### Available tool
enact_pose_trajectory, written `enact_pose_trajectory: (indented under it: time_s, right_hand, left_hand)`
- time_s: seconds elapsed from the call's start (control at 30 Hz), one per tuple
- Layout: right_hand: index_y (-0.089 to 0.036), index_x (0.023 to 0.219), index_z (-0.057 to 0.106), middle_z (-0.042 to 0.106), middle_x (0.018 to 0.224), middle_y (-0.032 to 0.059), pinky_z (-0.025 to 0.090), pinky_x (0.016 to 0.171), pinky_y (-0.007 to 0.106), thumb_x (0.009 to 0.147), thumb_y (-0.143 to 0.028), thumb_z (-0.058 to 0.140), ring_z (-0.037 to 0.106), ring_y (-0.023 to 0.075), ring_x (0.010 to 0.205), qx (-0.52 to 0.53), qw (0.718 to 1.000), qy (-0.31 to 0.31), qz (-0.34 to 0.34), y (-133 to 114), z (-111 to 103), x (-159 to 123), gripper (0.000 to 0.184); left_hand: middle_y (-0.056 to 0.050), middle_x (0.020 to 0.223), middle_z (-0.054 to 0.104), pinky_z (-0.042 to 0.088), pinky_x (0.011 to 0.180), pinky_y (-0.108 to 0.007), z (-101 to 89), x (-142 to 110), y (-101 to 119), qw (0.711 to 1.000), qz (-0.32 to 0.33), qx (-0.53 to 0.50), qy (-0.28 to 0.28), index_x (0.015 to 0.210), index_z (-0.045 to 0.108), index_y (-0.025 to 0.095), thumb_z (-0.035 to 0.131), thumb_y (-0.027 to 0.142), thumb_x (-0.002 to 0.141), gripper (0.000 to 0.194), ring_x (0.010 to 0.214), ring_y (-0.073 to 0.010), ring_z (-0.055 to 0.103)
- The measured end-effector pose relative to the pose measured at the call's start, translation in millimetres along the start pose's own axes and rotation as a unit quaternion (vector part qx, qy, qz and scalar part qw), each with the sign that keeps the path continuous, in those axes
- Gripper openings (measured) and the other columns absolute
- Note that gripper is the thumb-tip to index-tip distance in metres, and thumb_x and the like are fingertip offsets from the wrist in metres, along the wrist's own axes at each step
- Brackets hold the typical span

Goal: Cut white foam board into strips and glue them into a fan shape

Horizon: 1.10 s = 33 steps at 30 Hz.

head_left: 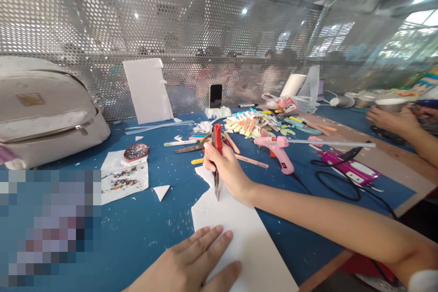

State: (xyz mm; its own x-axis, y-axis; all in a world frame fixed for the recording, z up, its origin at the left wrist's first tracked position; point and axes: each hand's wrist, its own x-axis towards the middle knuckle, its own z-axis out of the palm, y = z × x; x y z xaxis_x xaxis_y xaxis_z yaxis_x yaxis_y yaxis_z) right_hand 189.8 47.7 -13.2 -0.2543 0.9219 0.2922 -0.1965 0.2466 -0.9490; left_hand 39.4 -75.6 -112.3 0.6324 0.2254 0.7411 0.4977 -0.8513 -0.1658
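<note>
My right hand (227, 166) grips a red and black utility knife (216, 139). Its blade points down onto a white foam board (253, 242), close to the board's jagged far left edge. Flat on the near part of that board lies my left hand (191, 255), fingers stretched out. A small white triangular offcut (161, 192) rests on the table to the left. Just beyond my right hand are a pair of scissors (190, 147) and a yellow-capped marker (197, 161).
A pink glue gun (278, 150) and a magenta power strip (351, 169) with black cords lie to the right. Colored pieces (255, 123) are heaped behind. Left stand a pale backpack (48, 114) and a dish of sequins (136, 151). Another person's hands (393, 118) are at far right.
</note>
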Motion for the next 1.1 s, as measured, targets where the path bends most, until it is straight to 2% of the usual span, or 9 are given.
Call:
enact_pose_trajectory:
  time_s: [0.17, 0.43, 0.53, 0.6, 0.7, 0.77, 0.87, 0.97, 1.1]
  right_hand:
    - [-0.023, 0.072, 0.037, 0.034, 0.059, -0.0091, 0.031, 0.052, 0.027, 0.096, -0.049, 0.058, 0.035, 0.0080, 0.050, 0.013, 1.000, -0.002, 0.004, 1, 2, -2, 0.042]
    - [-0.024, 0.076, 0.038, 0.035, 0.060, -0.0098, 0.030, 0.052, 0.027, 0.099, -0.048, 0.056, 0.035, 0.0077, 0.048, -0.002, 1.000, -0.027, -0.005, 1, 7, -2, 0.039]
    - [-0.024, 0.076, 0.037, 0.036, 0.056, -0.0108, 0.030, 0.052, 0.027, 0.099, -0.047, 0.056, 0.034, 0.0081, 0.046, -0.010, 0.999, -0.036, -0.009, 2, 8, -2, 0.038]
    - [-0.025, 0.077, 0.037, 0.036, 0.055, -0.0114, 0.030, 0.052, 0.026, 0.099, -0.047, 0.056, 0.034, 0.0084, 0.046, -0.013, 0.999, -0.036, -0.012, 2, 8, -3, 0.036]
    - [-0.025, 0.079, 0.037, 0.036, 0.053, -0.0117, 0.030, 0.051, 0.026, 0.100, -0.047, 0.053, 0.034, 0.0088, 0.045, -0.014, 0.999, -0.032, -0.017, 2, 8, -4, 0.034]
    - [-0.025, 0.080, 0.038, 0.036, 0.053, -0.0118, 0.031, 0.051, 0.026, 0.100, -0.046, 0.052, 0.034, 0.0090, 0.044, -0.014, 0.999, -0.033, -0.015, 2, 9, -4, 0.033]
    - [-0.026, 0.080, 0.037, 0.036, 0.052, -0.0120, 0.031, 0.050, 0.026, 0.100, -0.045, 0.054, 0.035, 0.0092, 0.043, -0.013, 0.999, -0.034, -0.008, 4, 11, -2, 0.032]
    - [-0.026, 0.079, 0.035, 0.035, 0.052, -0.0120, 0.029, 0.048, 0.026, 0.099, -0.044, 0.055, 0.034, 0.0089, 0.042, -0.009, 0.999, -0.033, -0.001, 7, 12, 1, 0.033]
    - [-0.026, 0.080, 0.036, 0.035, 0.051, -0.0123, 0.029, 0.047, 0.026, 0.098, -0.044, 0.055, 0.034, 0.0088, 0.041, -0.002, 1.000, -0.027, 0.001, 8, 12, 2, 0.032]
  left_hand:
    - [-0.010, 0.155, 0.048, 0.049, 0.108, -0.036, -3.4, 1, -2, 0.999, 0.008, 0.002, -0.036, 0.142, 0.056, 0.024, 0.047, 0.039, 0.106, 0.040, 0.135, -0.0243, 0.056]
    - [-0.008, 0.153, 0.051, 0.050, 0.107, -0.036, 0.1, 0, 2, 1.000, -0.011, -0.014, -0.018, 0.141, 0.058, 0.025, 0.042, 0.036, 0.108, 0.038, 0.134, -0.0228, 0.057]
    - [-0.009, 0.151, 0.053, 0.051, 0.106, -0.036, -7.1, 7, -1, 1.000, -0.012, -0.005, -0.005, 0.139, 0.060, 0.025, 0.043, 0.037, 0.108, 0.037, 0.132, -0.0229, 0.059]
    - [-0.010, 0.147, 0.057, 0.051, 0.105, -0.035, -17.3, 14, -6, 0.999, 0.017, 0.008, -0.040, 0.139, 0.060, 0.024, 0.044, 0.035, 0.108, 0.037, 0.128, -0.0232, 0.062]
    - [-0.011, 0.143, 0.061, 0.051, 0.105, -0.033, -28.0, 21, -11, 0.986, 0.080, 0.002, -0.149, 0.139, 0.060, 0.022, 0.045, 0.031, 0.108, 0.036, 0.127, -0.0233, 0.063]
    - [-0.011, 0.144, 0.060, 0.053, 0.103, -0.034, -25.4, 20, -11, 0.995, 0.046, 0.007, -0.085, 0.138, 0.061, 0.023, 0.045, 0.032, 0.108, 0.035, 0.126, -0.0243, 0.064]
    - [-0.011, 0.151, 0.052, 0.052, 0.105, -0.037, -12.3, 9, -5, 0.999, 0.001, -0.007, -0.031, 0.137, 0.062, 0.024, 0.046, 0.035, 0.107, 0.036, 0.132, -0.0257, 0.058]
    - [-0.010, 0.154, 0.049, 0.050, 0.107, -0.036, -5.1, 2, 0, 0.999, 0.002, -0.006, -0.038, 0.141, 0.059, 0.025, 0.047, 0.035, 0.107, 0.038, 0.136, -0.0250, 0.054]
    - [-0.010, 0.154, 0.049, 0.049, 0.109, -0.036, -15.8, 7, -1, 0.996, 0.008, 0.000, -0.083, 0.144, 0.055, 0.026, 0.045, 0.038, 0.107, 0.040, 0.138, -0.0244, 0.052]
